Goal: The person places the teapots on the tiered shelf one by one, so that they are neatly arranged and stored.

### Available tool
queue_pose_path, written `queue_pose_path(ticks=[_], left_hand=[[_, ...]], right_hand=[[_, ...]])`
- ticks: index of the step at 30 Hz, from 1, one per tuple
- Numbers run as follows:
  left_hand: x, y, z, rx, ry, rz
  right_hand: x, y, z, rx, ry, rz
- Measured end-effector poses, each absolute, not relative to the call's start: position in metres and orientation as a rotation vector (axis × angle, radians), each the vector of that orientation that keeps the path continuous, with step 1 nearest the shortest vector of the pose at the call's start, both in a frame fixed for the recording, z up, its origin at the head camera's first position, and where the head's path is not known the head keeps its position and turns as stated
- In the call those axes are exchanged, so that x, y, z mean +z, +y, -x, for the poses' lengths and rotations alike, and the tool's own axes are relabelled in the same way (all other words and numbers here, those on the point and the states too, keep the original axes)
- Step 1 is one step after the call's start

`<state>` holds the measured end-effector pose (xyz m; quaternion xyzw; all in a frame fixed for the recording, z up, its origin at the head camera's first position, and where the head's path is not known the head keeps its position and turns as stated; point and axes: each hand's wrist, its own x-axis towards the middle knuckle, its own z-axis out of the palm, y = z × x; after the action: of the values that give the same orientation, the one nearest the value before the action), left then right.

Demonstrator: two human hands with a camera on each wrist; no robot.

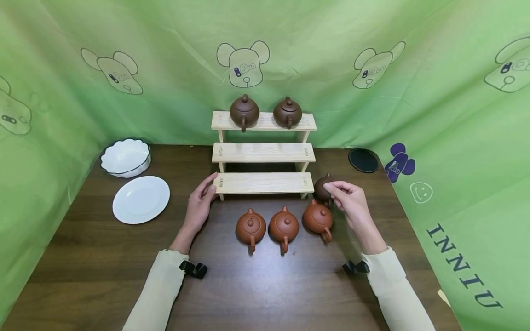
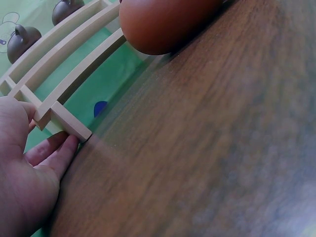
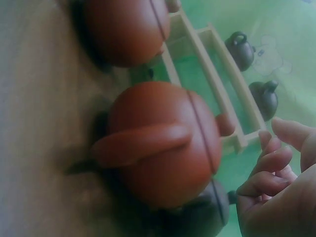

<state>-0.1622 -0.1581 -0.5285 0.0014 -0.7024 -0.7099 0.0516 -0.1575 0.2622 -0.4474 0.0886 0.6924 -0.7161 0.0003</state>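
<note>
- The green curtain (image 1: 306, 64), printed with cartoon heads, rose behind the table and along its sides.
- The brown wooden table (image 1: 265, 294) bore the stand and the tableware.
- The pale wooden stand (image 1: 264, 152), three-stepped, stood toward the table's back, near the middle.
- The left hand (image 1: 199, 204) was partly closed, its thumb and fingers gripping the left end of the stand at the lowest step.
- The right hand (image 1: 351, 202) was partly open, fingers loosely bent, nothing visible between thumb and forefinger; it was at the dark teapot beside the stand, though whether it touched the pot I could not tell.
- The white plate (image 1: 141, 200) lay flat at left, just in front of the scalloped bowl (image 1: 125, 158), which had a dark rim.
- Three reddish teapots (image 1: 283, 226) stood in a row in front of the stand, handles toward the person; the rightmost was turned slightly.
- Two dark brown teapots (image 1: 244, 111) stood apart on the top step; the third dark teapot (image 1: 319, 187) was on the table, just right of the lowest step.
- The black coaster (image 1: 364, 160) lay at back right.
</note>
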Motion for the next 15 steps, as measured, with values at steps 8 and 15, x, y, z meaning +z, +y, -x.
queue_pose_path(ticks=[8, 15], left_hand=[[-0.528, -0.157, 0.164, -2.158, -2.141, -0.011], [-0.530, -0.158, 0.164, -2.160, -2.137, -0.017]], right_hand=[[-0.460, 0.276, 0.148, -2.208, 2.186, -0.322], [-0.469, 0.290, 0.143, -2.149, 2.216, -0.412]])
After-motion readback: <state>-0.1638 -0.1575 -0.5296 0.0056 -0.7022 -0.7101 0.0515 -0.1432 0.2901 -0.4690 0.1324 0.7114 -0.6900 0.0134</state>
